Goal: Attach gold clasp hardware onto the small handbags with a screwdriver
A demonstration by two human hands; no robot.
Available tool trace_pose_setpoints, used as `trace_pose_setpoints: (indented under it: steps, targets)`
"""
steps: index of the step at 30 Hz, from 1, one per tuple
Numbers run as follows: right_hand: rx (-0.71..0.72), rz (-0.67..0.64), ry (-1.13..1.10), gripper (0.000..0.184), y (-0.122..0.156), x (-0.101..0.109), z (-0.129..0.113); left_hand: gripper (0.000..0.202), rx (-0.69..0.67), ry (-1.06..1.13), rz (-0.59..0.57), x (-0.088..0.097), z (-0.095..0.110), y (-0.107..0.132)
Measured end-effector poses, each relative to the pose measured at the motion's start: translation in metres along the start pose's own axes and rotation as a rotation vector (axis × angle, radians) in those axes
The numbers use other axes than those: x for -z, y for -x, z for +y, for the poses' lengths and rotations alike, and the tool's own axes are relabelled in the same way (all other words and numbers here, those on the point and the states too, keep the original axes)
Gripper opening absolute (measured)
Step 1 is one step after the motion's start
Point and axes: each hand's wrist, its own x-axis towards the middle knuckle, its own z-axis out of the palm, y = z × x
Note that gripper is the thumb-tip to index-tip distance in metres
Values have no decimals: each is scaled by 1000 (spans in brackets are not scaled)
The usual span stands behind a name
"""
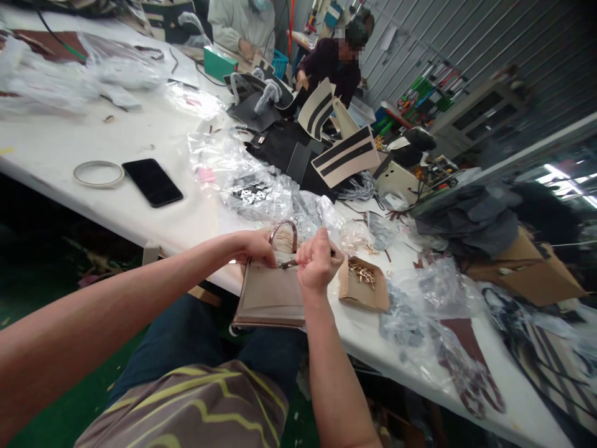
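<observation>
A taupe handbag (pixel 273 292) with a brown, arched handle (pixel 295 235) rests at the table's front edge, against my lap. My left hand (pixel 258 247) grips its upper edge beside one foot of the handle. In a fist, my right hand (pixel 319 260) holds a slim hand tool (pixel 289 264) whose dark metal tip points left, at the bag's top edge near the left fingers. Most of the tool is hidden by the fist, so its exact kind does not show. Right of that hand stands an open cardboard box (pixel 361 295) with small gold-coloured metal pieces (pixel 362 272).
Clear plastic wrapping (pixel 261 186) is heaped behind the bag. A black phone (pixel 153 182) and a roll of tape (pixel 98 175) lie to the left. Dark bags with striped panels (pixel 347 155) stand farther back. Two people (pixel 333 65) work across the table; more plastic (pixel 433 305) lies right.
</observation>
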Motion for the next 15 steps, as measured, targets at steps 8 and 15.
trace_pose_setpoints:
  steps: [8, 15]
  targets:
    - [-344, 24, 6, 73, -62, 7, 3, 40, 42, -36, 26, -2, 2, 6]
    - [-393, -71, 23, 69, -70, -9, 14, 36, 64, -43, 24, -3, 8, 8]
